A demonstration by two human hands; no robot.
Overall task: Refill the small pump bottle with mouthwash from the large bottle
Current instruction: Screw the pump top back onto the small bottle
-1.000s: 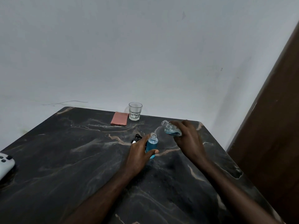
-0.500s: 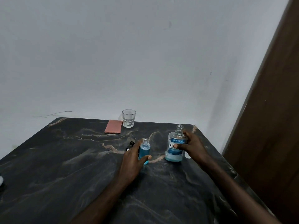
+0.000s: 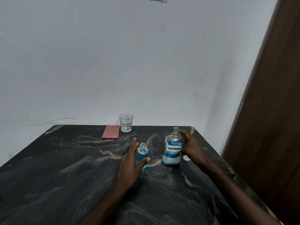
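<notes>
The small bottle (image 3: 142, 153) stands upright on the dark marble table (image 3: 65, 168), uncapped and mostly full of blue liquid. My left hand (image 3: 129, 164) is around it with straight, spread fingers at its left and the thumb across its front, not gripping. The large mouthwash bottle (image 3: 173, 150) stands upright to its right, also uncapped, with a little blue liquid at the bottom. Just right of that bottle, my right hand (image 3: 192, 149) hovers with its fingers apart and slightly blurred, holding nothing.
A clear glass (image 3: 126, 122) and a folded pink cloth (image 3: 111, 133) sit at the table's far edge by the white wall. A small white cap (image 3: 186, 158) lies right of the large bottle. A brown door (image 3: 267, 111) stands close on the right.
The large bottle went from tilted over the small bottle's neck to upright on the table. My right hand let go of it. My left hand loosened off the small bottle.
</notes>
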